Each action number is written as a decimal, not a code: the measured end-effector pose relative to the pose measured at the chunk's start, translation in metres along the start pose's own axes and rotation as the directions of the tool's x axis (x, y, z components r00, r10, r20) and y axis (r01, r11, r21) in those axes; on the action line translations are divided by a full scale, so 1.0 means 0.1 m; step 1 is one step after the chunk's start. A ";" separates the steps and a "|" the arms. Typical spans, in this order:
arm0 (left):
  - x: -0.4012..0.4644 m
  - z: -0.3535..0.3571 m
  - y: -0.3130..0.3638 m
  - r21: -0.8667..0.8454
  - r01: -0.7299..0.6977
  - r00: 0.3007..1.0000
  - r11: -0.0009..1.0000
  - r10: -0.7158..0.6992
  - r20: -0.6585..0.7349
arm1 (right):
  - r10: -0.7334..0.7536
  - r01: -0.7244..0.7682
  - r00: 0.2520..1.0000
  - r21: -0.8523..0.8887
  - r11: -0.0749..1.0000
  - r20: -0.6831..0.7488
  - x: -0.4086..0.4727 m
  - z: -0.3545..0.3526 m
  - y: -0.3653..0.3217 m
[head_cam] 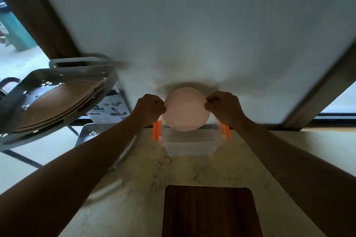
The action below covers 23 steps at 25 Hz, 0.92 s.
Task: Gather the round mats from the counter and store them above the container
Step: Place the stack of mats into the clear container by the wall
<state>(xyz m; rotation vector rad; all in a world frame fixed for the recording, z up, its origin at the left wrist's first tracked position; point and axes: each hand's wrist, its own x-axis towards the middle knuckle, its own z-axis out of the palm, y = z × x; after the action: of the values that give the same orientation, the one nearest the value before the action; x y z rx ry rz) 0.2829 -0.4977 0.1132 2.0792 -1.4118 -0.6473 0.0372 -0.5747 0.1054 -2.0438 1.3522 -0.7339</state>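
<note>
- left hand [149, 109] pinches the left edge of the round mat [186, 109], fingers curled closed on it; right hand [224, 108] does the same on the right edge, so i am grasping the mat from both sides at once.
- mat is held up in the air, face toward me, directly over the back part of the clear container [189, 141] and in front of the pale wall [192, 25]; its lower rim overlaps the container's far edge in my view, and i cannot tell whether it touches.
- i judge it light and thin. it keeps a flat disc shape between two pinch points, so fairly stiff, though it may flex if i squeeze inward.
- pale pink, matte, smooth-looking surface; it could be one mat or a few stacked, the blur hides the edge.
- best hold is where i have it: opposite rims, thumbs in front, so it cannot swing or tip.
- container is clear thin plastic, rectangular with rounded corners and orange latches [156, 131] on both ends, likely light enough to slide on the table [146, 183] if nudged.
- table is glossy veined stone, with a dark wooden board [209, 211] set nearer me.
</note>
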 end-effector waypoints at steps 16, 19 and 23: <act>0.18 0.74 -0.45 0.227 -0.074 0.980 0.971 0.114 -0.166 | 0.000 -0.016 0.999 -0.407 0.913 -0.041 0.06 0.49 0.64; 0.21 0.77 -0.43 0.138 -0.029 0.982 0.990 0.054 -0.179 | 0.006 -0.029 0.998 -0.419 0.908 -0.056 0.08 0.53 0.65; 0.21 0.78 -0.41 0.109 -0.010 0.976 0.994 0.033 -0.214 | -0.002 -0.036 0.996 -0.451 0.892 -0.084 0.08 0.55 0.65</act>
<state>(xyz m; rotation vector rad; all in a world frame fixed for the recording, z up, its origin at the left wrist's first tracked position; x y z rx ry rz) 0.2664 -0.5179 0.0260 2.1398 -1.3688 -0.3308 0.0393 -0.5940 0.0224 -2.3724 1.7145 -0.5325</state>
